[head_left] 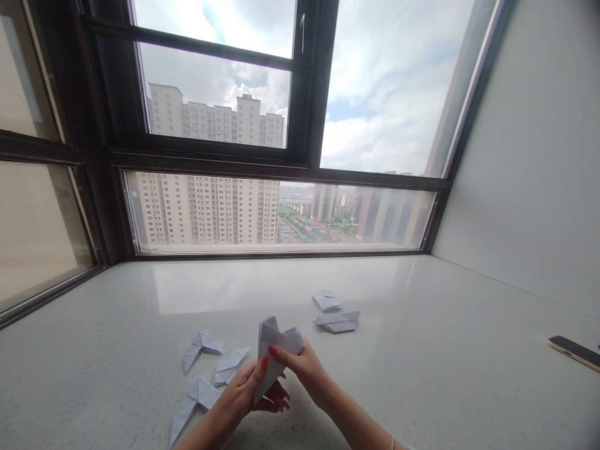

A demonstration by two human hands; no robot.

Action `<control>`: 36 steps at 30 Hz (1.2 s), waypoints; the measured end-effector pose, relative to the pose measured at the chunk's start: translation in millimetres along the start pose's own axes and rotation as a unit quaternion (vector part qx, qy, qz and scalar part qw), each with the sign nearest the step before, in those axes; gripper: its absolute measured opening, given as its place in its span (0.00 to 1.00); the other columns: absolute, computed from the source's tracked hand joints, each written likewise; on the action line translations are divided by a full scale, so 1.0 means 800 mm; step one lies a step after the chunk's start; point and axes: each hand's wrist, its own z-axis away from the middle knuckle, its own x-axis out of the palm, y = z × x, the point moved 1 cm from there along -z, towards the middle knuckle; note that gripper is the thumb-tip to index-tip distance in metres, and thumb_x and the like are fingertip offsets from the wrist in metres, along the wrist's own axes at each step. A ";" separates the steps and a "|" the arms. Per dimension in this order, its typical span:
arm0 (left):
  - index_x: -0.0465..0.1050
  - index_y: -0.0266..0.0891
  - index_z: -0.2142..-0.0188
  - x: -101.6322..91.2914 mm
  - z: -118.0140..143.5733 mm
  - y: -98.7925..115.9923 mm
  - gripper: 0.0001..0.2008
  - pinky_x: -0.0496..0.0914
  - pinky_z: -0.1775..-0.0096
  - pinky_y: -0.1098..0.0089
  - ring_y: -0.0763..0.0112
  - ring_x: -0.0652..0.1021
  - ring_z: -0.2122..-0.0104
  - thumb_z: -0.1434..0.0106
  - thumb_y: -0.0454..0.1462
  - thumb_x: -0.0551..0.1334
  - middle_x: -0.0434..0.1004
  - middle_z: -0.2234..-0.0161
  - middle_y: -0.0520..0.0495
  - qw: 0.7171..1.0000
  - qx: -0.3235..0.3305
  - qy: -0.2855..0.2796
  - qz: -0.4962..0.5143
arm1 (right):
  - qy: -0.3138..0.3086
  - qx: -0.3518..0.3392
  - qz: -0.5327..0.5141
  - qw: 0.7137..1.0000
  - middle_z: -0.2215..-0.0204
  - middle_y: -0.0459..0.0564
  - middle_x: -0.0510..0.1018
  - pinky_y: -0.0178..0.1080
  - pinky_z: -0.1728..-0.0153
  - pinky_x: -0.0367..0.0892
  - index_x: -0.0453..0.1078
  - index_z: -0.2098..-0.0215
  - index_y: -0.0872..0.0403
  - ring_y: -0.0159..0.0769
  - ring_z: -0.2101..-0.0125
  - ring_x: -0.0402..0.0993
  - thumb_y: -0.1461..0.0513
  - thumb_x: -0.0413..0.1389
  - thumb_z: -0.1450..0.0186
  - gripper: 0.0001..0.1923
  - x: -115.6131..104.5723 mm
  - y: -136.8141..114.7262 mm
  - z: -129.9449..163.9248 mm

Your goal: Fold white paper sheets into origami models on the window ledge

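So the left hand (246,382) and right hand (309,370) have both got a grip on a folded paper piece (274,337), all flat creased white faces with a notched top and narrowing bottom, held up just above the counter. More angular paper folds (206,392) lie on the left, a couple of flatter packets (337,322) beyond the right hand, all on a glossy, speckled pale counter (422,362) under dark-framed windows (312,94) beside a smooth plain wall (529,181).
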 end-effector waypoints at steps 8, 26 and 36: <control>0.68 0.33 0.70 0.005 0.005 0.007 0.34 0.43 0.89 0.79 0.86 0.53 0.93 0.50 0.61 0.43 0.67 0.87 0.53 0.999 0.007 0.017 -0.034 | -0.009 -0.004 0.047 0.999 0.90 0.39 0.59 0.29 0.86 0.49 0.60 0.84 0.57 0.23 0.87 0.55 0.48 0.55 0.51 0.21 0.007 0.008 0.002; 0.68 0.34 0.80 -0.015 -0.004 0.009 0.38 0.49 0.86 0.75 0.79 0.56 0.91 0.51 0.62 0.36 0.54 0.92 0.56 0.972 0.027 0.059 -0.227 | 0.008 0.025 0.018 0.999 0.86 0.40 0.65 0.29 0.83 0.54 0.62 0.79 0.57 0.25 0.84 0.61 0.49 0.59 0.54 0.20 -0.003 0.010 -0.003; 0.68 0.35 0.79 -0.013 -0.003 0.000 0.37 0.52 0.84 0.75 0.77 0.57 0.90 0.47 0.60 0.35 0.53 0.91 0.56 0.933 0.042 0.076 -0.350 | -0.060 0.064 0.034 0.996 0.82 0.42 0.67 0.29 0.78 0.52 0.67 0.77 0.59 0.26 0.80 0.60 0.52 0.60 0.54 0.18 -0.018 0.003 -0.004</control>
